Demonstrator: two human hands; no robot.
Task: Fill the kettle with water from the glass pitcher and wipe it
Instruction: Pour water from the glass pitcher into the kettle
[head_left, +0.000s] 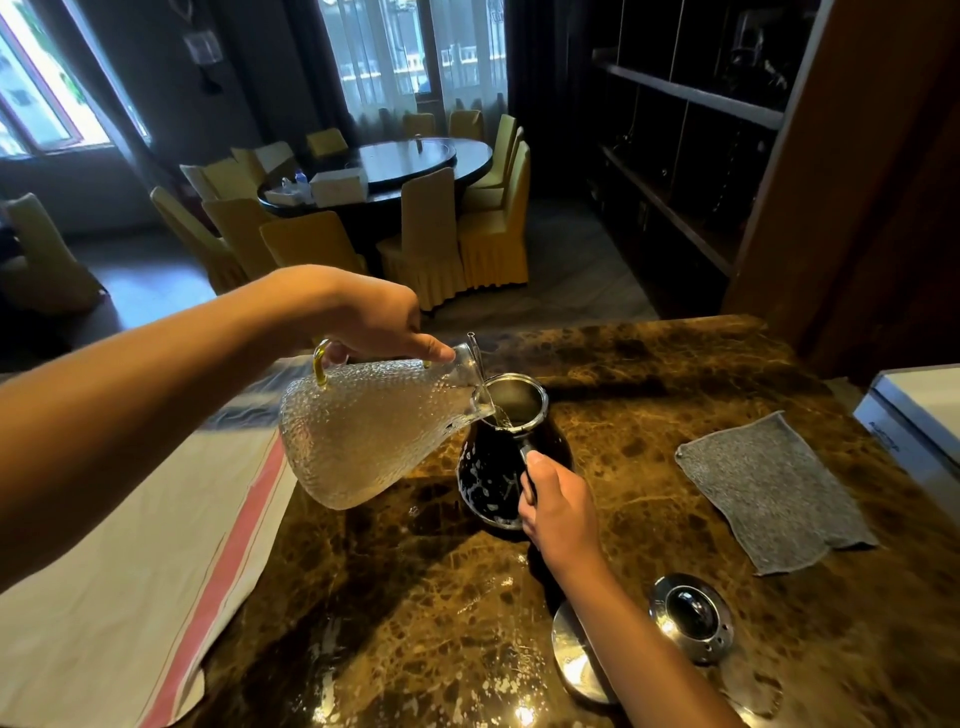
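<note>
Head camera looks down on a dark marble counter (649, 415) where pouring is underway. At its middle stands the black kettle (511, 457), lid off and mouth open. Left hand (358, 317) is clenched around the yellow-tinted handle of the textured glass pitcher (374, 431), thumb stretched along its neck, tipping it so the spout rests just over the kettle's rim; a thin stream of water falls inside. Right hand (558, 506) grasps the kettle's handle, fingers curled tight, steadying it.

Right of the kettle lies a grey cloth (769, 488), flat and well apart. Nearer the person than the kettle sit the kettle lid (693, 616) and a round metal base (574, 654), partly hidden by the right forearm.

Risks, as I judge them: the pitcher looks nearly full and the kettle's mouth is narrow, so tipping further could send water over the rim and down the kettle's side. The kettle's water level is hidden, so overfilling is possible.
</note>
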